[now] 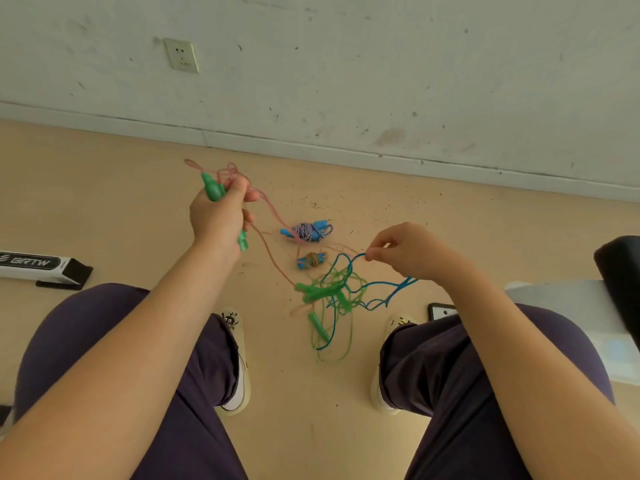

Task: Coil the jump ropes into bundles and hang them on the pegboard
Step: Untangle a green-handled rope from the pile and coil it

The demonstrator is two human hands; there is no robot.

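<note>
Down on the pale wooden floor point(121, 202), between the person's two feet, sits the biggest lot: a loose tangle of thin green plastic rope point(332, 306) with chunky green handles, and a thin blue cord point(381, 296) threaded right through it. That heap looks light and floppy, springy plastic that will want to uncurl, so I'd judge it needs teasing apart before any coiling.

The left hand point(218, 216) is raised, fingers curled tight round two green plastic handles point(213, 190) and a bunch of translucent pink rope point(228, 171); loops poke out above the fist and a long pink tail trails down to the floor heap. Holding by the stiff handles is the sound choice, they give the only firm purchase.

The right hand point(412, 254) pinches the blue cord between thumb and forefinger, other fingers loosely curled, lifting one strand off the pile. Slick and thin, it could slip through a light pinch.

Farther toward the wall, two small bundles already wound: a blue-and-white braided rope bundle with blue handles point(310, 232), and just nearer, a tan rope bundle with blue handles point(311, 260). No pegboard in sight.
</note>
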